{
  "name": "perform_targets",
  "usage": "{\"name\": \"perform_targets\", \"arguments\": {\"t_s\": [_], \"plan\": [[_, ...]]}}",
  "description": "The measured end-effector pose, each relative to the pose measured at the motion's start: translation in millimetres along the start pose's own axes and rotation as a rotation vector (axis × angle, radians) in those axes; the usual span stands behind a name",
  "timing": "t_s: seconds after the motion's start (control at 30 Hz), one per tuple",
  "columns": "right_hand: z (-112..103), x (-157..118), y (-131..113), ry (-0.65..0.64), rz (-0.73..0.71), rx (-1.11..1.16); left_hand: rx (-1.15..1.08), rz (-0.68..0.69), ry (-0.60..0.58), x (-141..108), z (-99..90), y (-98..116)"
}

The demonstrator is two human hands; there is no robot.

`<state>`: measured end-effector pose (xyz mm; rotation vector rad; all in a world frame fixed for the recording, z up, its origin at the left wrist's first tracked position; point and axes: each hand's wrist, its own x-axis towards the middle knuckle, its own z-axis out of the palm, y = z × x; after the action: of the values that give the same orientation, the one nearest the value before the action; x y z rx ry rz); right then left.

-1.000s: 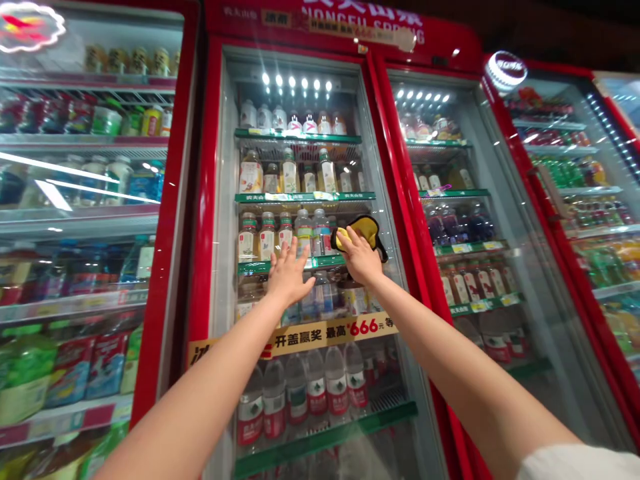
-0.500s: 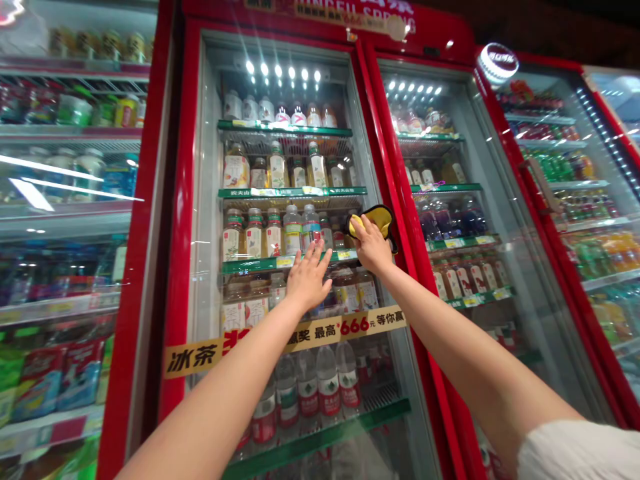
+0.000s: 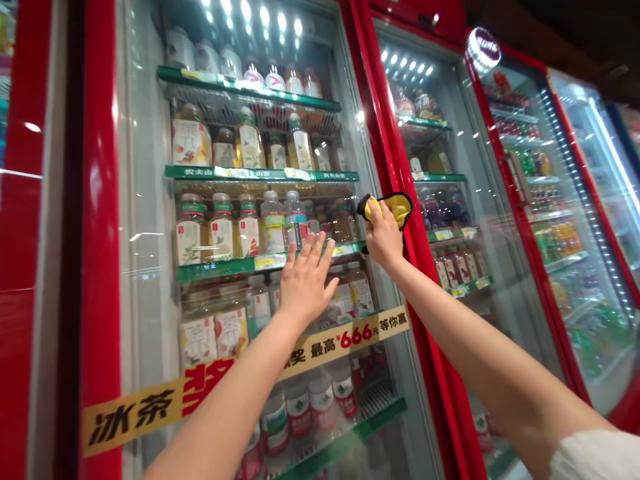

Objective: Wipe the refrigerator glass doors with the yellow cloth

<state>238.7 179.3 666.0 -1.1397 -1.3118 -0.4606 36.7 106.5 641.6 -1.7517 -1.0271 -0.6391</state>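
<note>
A black-edged yellow cloth (image 3: 401, 208), partly bunched, spreads flat-sided at the right edge of a red-framed glass cooler door (image 3: 145, 220).

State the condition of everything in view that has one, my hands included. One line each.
Cloth: crumpled, not lying flat
Right hand: on the cloth
Left hand: empty, fingers spread; contact with the glass unclear
Near door: closed
Banner: stuck across the near door, partly hidden by the left arm
Bottles: upright, in rows
Cooler lights: on
Round sign: lit
</note>
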Motion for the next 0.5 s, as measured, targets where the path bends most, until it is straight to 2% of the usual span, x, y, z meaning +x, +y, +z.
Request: {"name": "perform_targets", "arguments": {"t_s": [0.23, 0.4, 0.5], "plan": [[7, -33, 15, -0.026, -0.068, 0.003, -0.094, 0.094, -0.022, 32, -3.3, -8], [7, -5, 9, 0.099, -0.108, 0.070, -0.059, 0.125, 0.010, 34, -4.0, -11], [2, -8, 11, 0.115, -0.121, 0.028, -0.047, 0.134, -0.018, 34, -8.1, -15]]}}
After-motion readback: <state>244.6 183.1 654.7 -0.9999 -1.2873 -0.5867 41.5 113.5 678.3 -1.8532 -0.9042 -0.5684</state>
